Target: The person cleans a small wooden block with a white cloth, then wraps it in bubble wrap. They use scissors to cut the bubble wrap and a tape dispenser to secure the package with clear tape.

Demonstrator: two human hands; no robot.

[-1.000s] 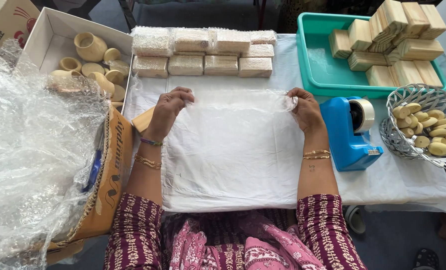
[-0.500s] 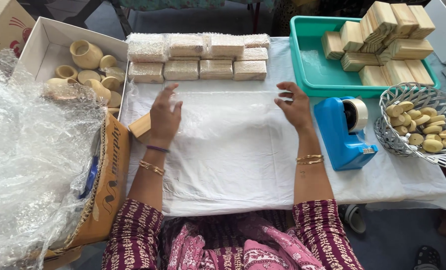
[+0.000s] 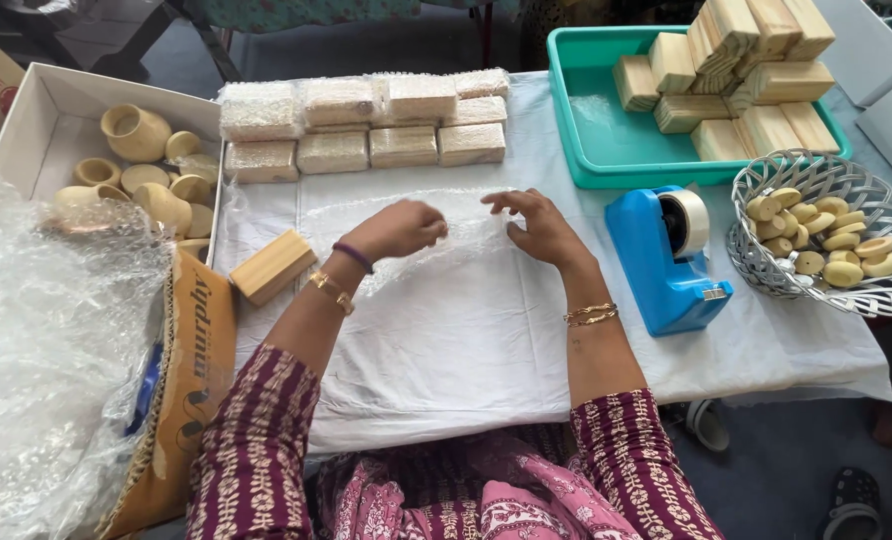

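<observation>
Both my hands rest on a clear bubble-wrap sheet (image 3: 416, 250) spread over the white cloth: left hand (image 3: 401, 228) pinching it, right hand (image 3: 538, 226) fingers splayed. Bare wooden block (image 3: 273, 266) lies left; blue tape dispenser (image 3: 669, 262) right; wrapped blocks (image 3: 366, 125) far.

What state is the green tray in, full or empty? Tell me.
Partly full. Bare wooden blocks are stacked along the right and back of the green tray, while its front-left floor lies bare.
</observation>
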